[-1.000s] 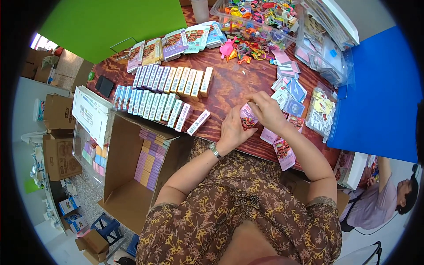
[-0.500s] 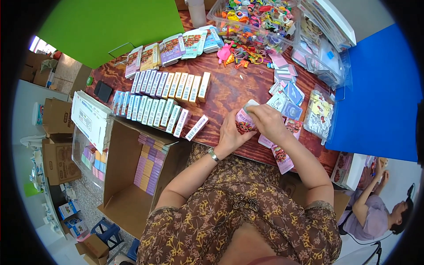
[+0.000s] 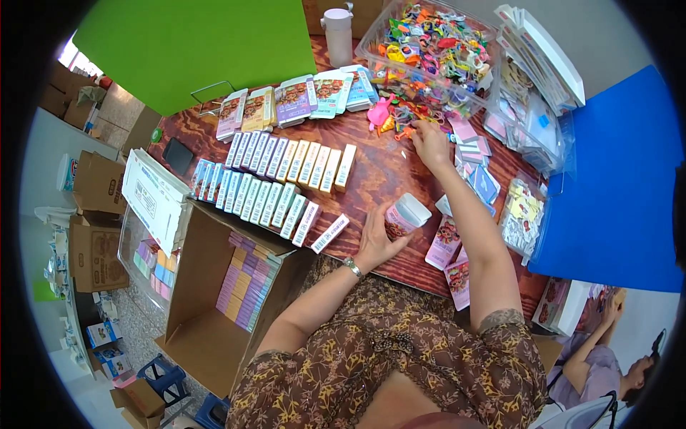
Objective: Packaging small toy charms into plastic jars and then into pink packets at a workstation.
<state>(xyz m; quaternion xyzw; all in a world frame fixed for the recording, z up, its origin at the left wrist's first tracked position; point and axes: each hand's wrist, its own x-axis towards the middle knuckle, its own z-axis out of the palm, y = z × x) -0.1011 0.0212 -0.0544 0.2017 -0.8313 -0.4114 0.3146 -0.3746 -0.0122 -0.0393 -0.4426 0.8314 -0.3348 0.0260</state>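
Observation:
My left hand (image 3: 377, 247) is wrapped around a small pink carton (image 3: 401, 223) near the table's front edge. The carton's top stands open, showing its pale inside. Further out, my right hand (image 3: 433, 149) reaches down at the near edge of a loose pile of small colourful plastic trinkets (image 3: 409, 114). Its fingers are drawn together there, and whatever is between them is hidden. A bright pink trinket (image 3: 379, 113) lies left of that hand. Flat pink cartons (image 3: 444, 243) lie under and beside my right forearm.
Rows of filled cartons (image 3: 275, 204) stand on the left, with stacked flat cartons (image 3: 293, 99) behind. A clear bin of trinkets (image 3: 446, 46) sits at the back. Cards (image 3: 482, 187) and a tub of small packets (image 3: 525, 207) are right. A cardboard box (image 3: 193, 286) stands below the left edge.
My right hand has left the carton's top and moved away to the trinket pile. The carton, still in my left hand, now shows its open top. The view has shifted slightly.

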